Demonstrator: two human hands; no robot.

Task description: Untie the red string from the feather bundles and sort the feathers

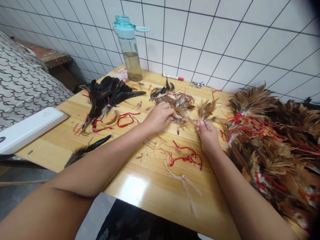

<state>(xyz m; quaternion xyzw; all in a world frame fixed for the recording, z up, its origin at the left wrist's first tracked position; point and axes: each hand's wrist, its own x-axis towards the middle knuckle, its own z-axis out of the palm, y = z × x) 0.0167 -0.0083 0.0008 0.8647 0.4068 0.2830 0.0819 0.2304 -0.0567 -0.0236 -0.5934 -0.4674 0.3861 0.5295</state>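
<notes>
My right hand (208, 135) pinches the base of a small fan of brown feathers (206, 109) between thumb and fingers, its tips pointing to the wall. Over the near edge of a loose pile of mixed brown and black feathers (183, 99) is my left hand (161, 116), its fingers curled together. Whatever sits between those fingertips is hidden among the feathers. Tangled red string (186, 156) lies on the wooden table (155, 190) between my forearms, with pale ribbon strips (186, 186) nearer me.
Brown feather bundles tied with red string (272, 160) crowd the right side. Black feathers (110, 93) lie at the left, near red cord loops (125, 120). A water bottle (131, 56) and a red marker (173, 77) are by the tiled wall. A white device (32, 128) juts over the left edge.
</notes>
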